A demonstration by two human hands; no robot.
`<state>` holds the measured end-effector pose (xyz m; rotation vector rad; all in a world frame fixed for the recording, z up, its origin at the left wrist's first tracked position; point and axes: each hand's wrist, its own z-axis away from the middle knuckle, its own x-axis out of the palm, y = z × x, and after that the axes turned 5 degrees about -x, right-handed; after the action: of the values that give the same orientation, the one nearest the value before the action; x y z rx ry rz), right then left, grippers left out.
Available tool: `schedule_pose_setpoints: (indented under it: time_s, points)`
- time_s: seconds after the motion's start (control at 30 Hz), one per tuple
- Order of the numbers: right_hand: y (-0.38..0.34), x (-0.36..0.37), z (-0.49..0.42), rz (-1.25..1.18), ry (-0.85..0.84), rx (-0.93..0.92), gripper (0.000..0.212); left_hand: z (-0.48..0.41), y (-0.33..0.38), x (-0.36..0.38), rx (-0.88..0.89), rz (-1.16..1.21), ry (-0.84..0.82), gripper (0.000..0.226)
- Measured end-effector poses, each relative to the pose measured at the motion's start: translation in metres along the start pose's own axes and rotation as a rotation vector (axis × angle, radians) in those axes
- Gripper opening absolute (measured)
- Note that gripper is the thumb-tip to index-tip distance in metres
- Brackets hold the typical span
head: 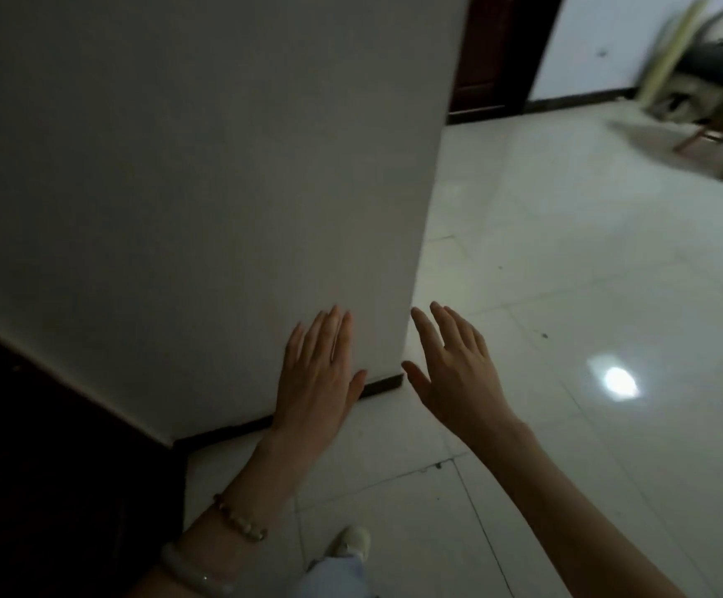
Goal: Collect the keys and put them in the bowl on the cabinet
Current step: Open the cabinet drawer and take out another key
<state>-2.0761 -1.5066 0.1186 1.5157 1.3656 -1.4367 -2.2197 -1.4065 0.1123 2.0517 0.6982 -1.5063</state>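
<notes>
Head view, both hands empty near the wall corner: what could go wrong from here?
1. The left hand and right hand are open and hold nothing; no keys or bowl are in view, so the search may run long.
2. The wall corner is close ahead, so a shoulder could clip it.
3. The glossy tiled floor looks slick underfoot.
</notes>
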Motion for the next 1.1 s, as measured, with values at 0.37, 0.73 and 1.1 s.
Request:
schedule_pose_setpoints:
  time_s: [0.37, 0.73, 1.1]
  points:
    - [0.080, 0.002, 0.039, 0.051, 0.090, 0.610, 0.066, -0.098, 0.093, 0.062, 0.587, 0.159, -0.125, 0.075]
    - [0.164, -0.022, 0.121, 0.130, 0.160, 1.058, 0.062, -0.121, 0.249, 0.108, 0.973, 0.304, -0.232, 0.072]
    - [0.295, -0.076, 0.194, 0.205, 0.234, 1.249, 0.063, -0.140, 0.443, 0.129, 1.173, 0.386, -0.268, 0.072]
